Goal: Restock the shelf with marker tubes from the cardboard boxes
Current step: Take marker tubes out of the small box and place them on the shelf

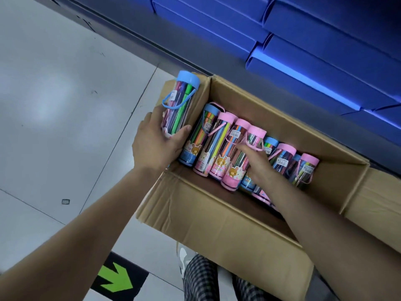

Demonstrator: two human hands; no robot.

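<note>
You are early in the restock, by the look of it: the cardboard box (217,218) on the floor holds a full row of marker tubes (219,148) lying side by side, from its left wall almost to its right wall, and no tube is seen on a shelf yet. Your left hand (156,144) grasps a blue-capped marker tube (180,105) by its lower end, raised above the box's left flap and clear of the row. Your right hand (256,161) is down in the middle of the row, fingers curled around a pink-capped tube (240,148) that lies among its neighbours.

The upright flaps hem in the box on the near and right sides, so lift straight up before swinging out. Stacked blue folders (325,51) crowd the space just beyond the box's far edge. The pale floor (54,105) to the left offers open room.
</note>
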